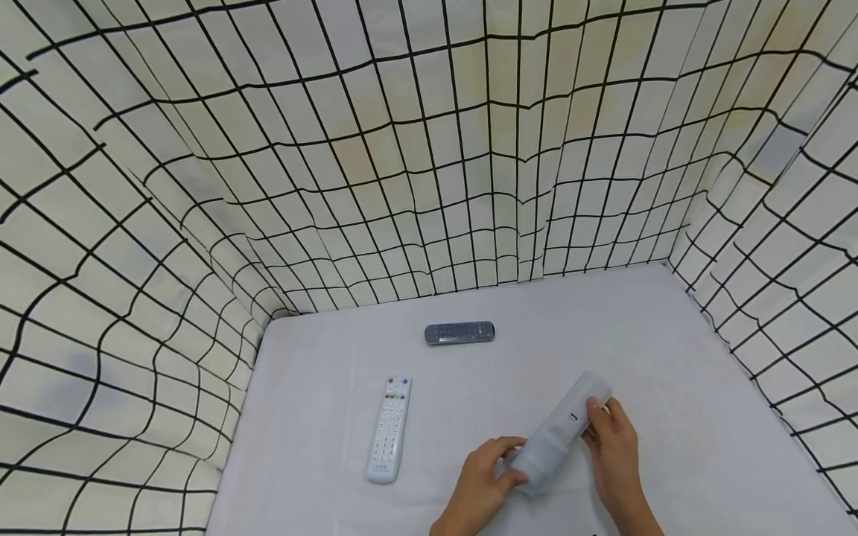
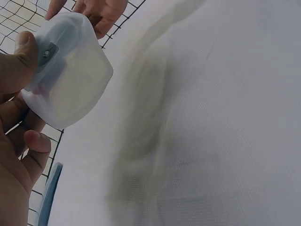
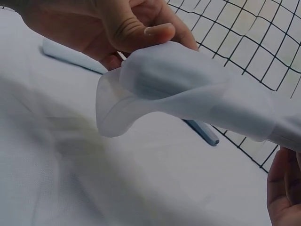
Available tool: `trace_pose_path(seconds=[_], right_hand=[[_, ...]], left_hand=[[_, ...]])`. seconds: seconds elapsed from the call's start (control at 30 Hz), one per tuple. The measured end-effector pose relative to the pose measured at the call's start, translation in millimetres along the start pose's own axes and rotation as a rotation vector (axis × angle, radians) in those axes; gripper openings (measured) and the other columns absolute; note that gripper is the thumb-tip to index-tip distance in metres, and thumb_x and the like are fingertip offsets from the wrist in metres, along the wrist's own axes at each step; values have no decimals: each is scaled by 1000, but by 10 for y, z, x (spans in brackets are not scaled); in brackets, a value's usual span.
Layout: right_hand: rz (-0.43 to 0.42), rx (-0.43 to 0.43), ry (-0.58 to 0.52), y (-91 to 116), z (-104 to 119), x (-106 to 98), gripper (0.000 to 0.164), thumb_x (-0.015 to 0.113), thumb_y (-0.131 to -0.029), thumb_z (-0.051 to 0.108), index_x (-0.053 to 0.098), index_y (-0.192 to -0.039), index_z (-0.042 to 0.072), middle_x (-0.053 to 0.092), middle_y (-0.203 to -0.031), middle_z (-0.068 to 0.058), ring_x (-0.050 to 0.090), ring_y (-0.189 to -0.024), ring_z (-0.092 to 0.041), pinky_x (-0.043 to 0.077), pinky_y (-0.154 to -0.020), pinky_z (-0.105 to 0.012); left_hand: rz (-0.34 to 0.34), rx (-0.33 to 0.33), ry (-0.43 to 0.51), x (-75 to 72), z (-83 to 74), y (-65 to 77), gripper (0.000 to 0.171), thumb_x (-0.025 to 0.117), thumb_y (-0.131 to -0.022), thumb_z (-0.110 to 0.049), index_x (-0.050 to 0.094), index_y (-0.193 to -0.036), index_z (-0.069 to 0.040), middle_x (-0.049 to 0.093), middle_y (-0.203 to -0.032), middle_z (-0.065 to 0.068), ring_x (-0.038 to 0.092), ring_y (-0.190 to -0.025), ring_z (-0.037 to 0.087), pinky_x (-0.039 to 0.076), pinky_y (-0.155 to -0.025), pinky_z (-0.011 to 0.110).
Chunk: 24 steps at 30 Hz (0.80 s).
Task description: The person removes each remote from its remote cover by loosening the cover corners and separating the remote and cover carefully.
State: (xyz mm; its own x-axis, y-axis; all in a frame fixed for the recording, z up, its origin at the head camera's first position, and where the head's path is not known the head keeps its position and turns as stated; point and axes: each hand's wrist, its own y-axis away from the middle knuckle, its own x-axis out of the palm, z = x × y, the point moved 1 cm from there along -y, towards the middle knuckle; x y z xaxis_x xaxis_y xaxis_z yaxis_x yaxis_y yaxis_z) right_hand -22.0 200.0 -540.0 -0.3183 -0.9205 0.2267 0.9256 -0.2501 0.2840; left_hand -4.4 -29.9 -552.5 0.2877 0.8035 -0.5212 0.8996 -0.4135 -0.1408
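Fingers of the left hand (image 1: pixel 477 476): pinching the near end of a translucent sleeve (image 1: pixel 558 432). Fingers of the right hand (image 1: pixel 614 454): pinching its right side, toward the far end. Sleeve: one, held aslant over the desk (image 1: pixel 315 357), nearer the right edge than the left, a bluish-grey form (image 3: pixel 160 82) dim inside; the two-handed hold presumably steadies the limp wrapping. Remotes, loose: two. One white remote (image 1: pixel 389 430), lengthwise, nearer the left edge; one dark grey remote (image 1: pixel 459 333), crosswise, by the far edge; spacing probably leaves the hands room.
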Motion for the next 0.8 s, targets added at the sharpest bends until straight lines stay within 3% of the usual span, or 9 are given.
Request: trace_pose_path(seconds=[0.27,0.43,0.6,0.8], right_hand=[[96,54,25,31,-72,93,68,56,-108,36,20,-162,15,58,-130,13,63,-117,2,55,-95,-19],[14,43,-4,19,-94,106,59,59,-107,33,31,-156,13,65,-122,15,64,-112,0,56,-92,-19],[-39,29,-30,0,-83,122,51,62,-106,31,40,-149,12,69,-114,18,66,-109,1,56,-91,-19],[-43,24,-14,-3,-68,126,56,62,-106,30,37,-150,6,71,-108,20,67,-106,2,56,-89,-19]], left_hand=[[-31,-5,3,4,-16,-19,46,70,-92,-39,68,-131,-15,71,-104,-1,55,-90,-1,49,-78,19],[-38,8,6,34,-29,-25,45,72,-92,-39,69,-130,-15,73,-107,-2,58,-95,-3,52,-82,20],[-48,67,-80,96,-52,-26,46,69,-94,-41,69,-129,-12,75,-111,0,62,-96,-2,55,-84,21],[-63,27,-99,108,-81,-13,48,68,-93,-45,69,-128,-12,76,-113,2,66,-97,1,56,-83,21]])
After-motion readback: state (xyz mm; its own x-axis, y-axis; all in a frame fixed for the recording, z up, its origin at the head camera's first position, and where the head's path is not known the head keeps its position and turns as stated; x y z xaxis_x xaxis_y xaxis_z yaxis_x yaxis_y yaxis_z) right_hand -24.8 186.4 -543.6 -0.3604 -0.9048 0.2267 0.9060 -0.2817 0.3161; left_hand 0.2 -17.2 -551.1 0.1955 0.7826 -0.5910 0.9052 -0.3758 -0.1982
